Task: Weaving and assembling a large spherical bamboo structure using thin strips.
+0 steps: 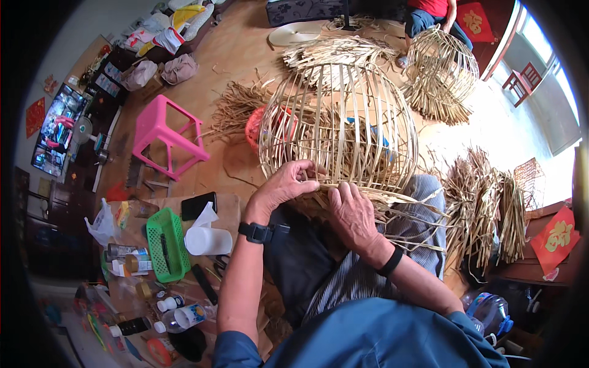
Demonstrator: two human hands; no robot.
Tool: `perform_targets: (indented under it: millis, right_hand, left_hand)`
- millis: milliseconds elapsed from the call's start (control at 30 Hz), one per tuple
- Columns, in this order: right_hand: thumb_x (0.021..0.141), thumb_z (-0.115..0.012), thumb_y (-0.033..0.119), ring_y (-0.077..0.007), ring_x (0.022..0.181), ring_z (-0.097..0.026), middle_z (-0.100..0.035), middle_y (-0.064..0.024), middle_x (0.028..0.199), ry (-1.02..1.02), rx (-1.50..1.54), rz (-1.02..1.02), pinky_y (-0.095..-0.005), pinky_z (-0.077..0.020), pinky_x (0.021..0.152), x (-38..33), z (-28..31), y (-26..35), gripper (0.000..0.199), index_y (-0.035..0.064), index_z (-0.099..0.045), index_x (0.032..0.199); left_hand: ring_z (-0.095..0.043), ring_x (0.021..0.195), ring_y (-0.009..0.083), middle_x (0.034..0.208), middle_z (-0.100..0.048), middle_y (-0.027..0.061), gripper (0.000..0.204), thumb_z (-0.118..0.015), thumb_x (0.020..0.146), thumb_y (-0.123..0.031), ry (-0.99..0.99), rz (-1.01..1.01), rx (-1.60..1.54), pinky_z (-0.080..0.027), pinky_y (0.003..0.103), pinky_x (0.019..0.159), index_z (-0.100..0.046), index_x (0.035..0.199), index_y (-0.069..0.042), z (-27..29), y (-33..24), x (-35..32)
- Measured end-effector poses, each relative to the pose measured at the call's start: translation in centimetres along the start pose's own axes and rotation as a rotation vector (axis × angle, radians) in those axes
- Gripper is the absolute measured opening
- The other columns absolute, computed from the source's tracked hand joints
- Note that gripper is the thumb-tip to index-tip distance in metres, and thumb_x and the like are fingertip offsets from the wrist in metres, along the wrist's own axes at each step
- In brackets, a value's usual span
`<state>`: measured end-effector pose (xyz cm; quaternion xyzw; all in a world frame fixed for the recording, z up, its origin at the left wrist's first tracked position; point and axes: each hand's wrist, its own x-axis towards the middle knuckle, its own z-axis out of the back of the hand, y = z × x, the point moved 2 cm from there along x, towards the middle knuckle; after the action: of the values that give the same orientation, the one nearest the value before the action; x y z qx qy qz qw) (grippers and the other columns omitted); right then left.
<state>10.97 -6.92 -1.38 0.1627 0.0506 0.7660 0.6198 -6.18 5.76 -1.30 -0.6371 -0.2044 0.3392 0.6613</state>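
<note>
Gripping straw [402,198], the left hand [284,187] and right hand [354,216] are both closed at the near edge of the basket [316,116] (a pink stool [151,124] stands to its left).

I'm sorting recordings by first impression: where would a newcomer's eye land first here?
First, probably, on the big rounded frame of pale slats at upper centre, with the left hand and right hand on strips at its near edge. Next, likely the bright pink stool standing left of it, then the green basket on the table at lower left.
</note>
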Motion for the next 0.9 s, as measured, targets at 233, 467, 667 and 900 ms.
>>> perform_targets:
  millis: [233,467,667,900]
  right_hand:
    - [0.090,-0.066,0.020,-0.0304,0.109,-0.058,-0.057,-0.0125,0.109,-0.161,-0.063,0.182,-0.0433,-0.0496,0.092,-0.8,0.3,-0.2,0.039,0.0051,-0.063,0.126]
    - [0.087,-0.067,0.022,-0.0291,0.109,-0.057,-0.057,-0.0118,0.112,-0.086,-0.141,0.296,-0.0406,-0.0471,0.091,1.5,1.3,0.4,0.036,0.0061,-0.068,0.119]
    - [0.083,-0.066,0.020,-0.0282,0.109,-0.058,-0.060,-0.0131,0.113,-0.086,-0.218,0.448,-0.0414,-0.0494,0.088,3.3,1.0,0.5,0.022,0.0064,-0.069,0.100]
    - [0.090,-0.066,0.022,-0.0263,0.106,-0.060,-0.064,-0.0118,0.111,0.086,-0.291,0.229,-0.0402,-0.0472,0.087,1.7,0.4,0.8,0.027,0.0087,-0.072,0.113]
  left_hand:
    - [-0.061,0.081,0.0034,0.094,-0.070,-0.0045,0.027,-0.079,0.097,-0.014,-0.058,0.136,0.138,-0.051,0.023,0.075,-0.078,0.122,-0.002,-0.4,0.6,0.5]
    - [-0.060,0.076,0.0034,0.086,-0.067,-0.0046,0.021,-0.078,0.098,-0.011,-0.093,0.088,0.089,-0.050,0.023,0.068,-0.078,0.117,-0.003,-0.7,1.0,0.7]
    - [-0.061,0.079,0.0043,0.087,-0.066,-0.0041,0.021,-0.079,0.096,-0.008,-0.049,0.086,0.049,-0.051,0.024,0.068,-0.076,0.116,-0.002,0.2,2.7,1.4]
    - [-0.062,0.079,0.0054,0.088,-0.070,-0.0016,0.017,-0.081,0.097,-0.010,-0.058,-0.002,0.150,-0.052,0.025,0.070,-0.078,0.111,-0.001,-0.2,2.7,1.6]
